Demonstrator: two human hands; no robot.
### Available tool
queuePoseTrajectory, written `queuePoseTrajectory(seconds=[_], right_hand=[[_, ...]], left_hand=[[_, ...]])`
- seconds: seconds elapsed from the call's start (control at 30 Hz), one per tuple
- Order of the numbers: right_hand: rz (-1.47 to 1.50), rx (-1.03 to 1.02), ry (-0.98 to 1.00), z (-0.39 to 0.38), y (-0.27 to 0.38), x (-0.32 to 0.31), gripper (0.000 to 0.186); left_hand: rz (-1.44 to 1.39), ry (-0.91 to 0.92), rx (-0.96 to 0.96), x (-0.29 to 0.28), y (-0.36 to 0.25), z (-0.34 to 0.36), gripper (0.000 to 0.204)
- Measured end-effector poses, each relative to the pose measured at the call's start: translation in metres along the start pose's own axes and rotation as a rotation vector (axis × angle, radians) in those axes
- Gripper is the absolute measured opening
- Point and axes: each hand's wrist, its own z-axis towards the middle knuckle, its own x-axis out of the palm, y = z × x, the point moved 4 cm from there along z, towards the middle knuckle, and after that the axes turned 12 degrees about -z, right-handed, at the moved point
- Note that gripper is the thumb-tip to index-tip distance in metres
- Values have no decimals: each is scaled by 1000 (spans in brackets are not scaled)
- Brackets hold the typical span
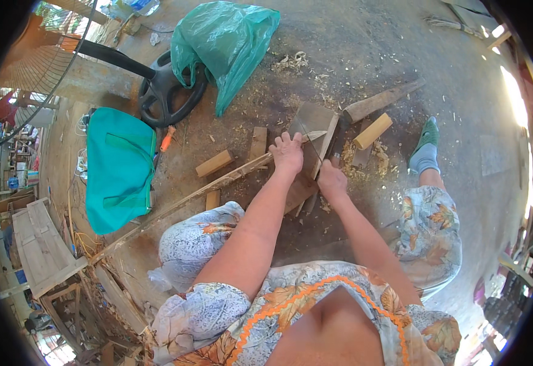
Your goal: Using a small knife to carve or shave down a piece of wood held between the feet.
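Note:
My left hand [287,152] is closed over a long, thin wooden strip [236,175], holding it against a low wooden block [314,114]. The strip's pale, pointed end [315,135] sticks out past my fingers. Close by on the right, my right hand [332,179] is wrapped around the near end of what looks like a wooden-framed saw [330,139]. A thin, dark line like its blade slants across the strip beside my left hand. My fingers hide the grip itself.
Wood offcuts [214,163] and a yellowish block [373,131] lie around the work, among shavings [294,61]. Behind the block points a tapered timber [385,100]. To the left are a teal bag [120,171], an orange-handled tool [168,138], a fan base [172,91] and a green plastic bag [230,43].

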Motion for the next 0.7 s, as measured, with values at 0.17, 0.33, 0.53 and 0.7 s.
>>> queuePoseTrajectory(seconds=[0.17, 0.33, 0.53, 0.7], right_hand=[[57, 25, 158, -54, -7, 6, 14], [-9, -1, -8, 19, 7, -3, 18], [59, 29, 118, -50, -16, 16, 15], [18, 5, 26, -13, 3, -5, 15]], left_hand=[[1, -66, -15, -10, 17, -3, 21], [-9, -57, 15, -3, -5, 0, 21], [12, 26, -50, -6, 18, 1, 25], [8, -13, -22, -2, 6, 2, 25]])
